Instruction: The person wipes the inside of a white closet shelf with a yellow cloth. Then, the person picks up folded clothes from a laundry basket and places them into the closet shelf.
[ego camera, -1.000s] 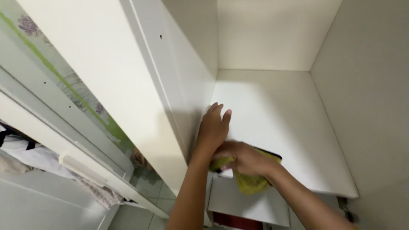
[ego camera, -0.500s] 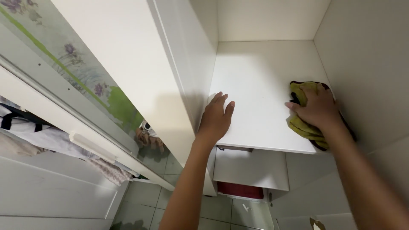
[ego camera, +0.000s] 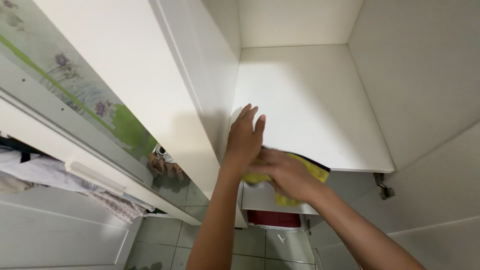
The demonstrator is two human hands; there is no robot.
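Observation:
My left hand [ego camera: 244,138] lies flat, fingers apart, on the front left corner of a white cupboard shelf [ego camera: 320,105], close to the left side panel [ego camera: 210,75]. My right hand [ego camera: 284,172] presses a yellow-green cloth [ego camera: 311,170] with a dark edge against the shelf's front edge, just right of and touching my left wrist. Part of the cloth hangs over the edge and part is hidden under my hand.
Below the shelf is a lower white shelf [ego camera: 260,197] with something red [ego camera: 272,218] under it. A metal hinge [ego camera: 383,187] sits at the right. At left stand a mirrored sliding door with a flower print [ego camera: 90,105] and clothes [ego camera: 30,170]; a tiled floor [ego camera: 260,247] lies beneath.
My right hand swept the cloth from the shelf's front left to the right wall and back to the front left. My left hand stayed on the shelf corner.

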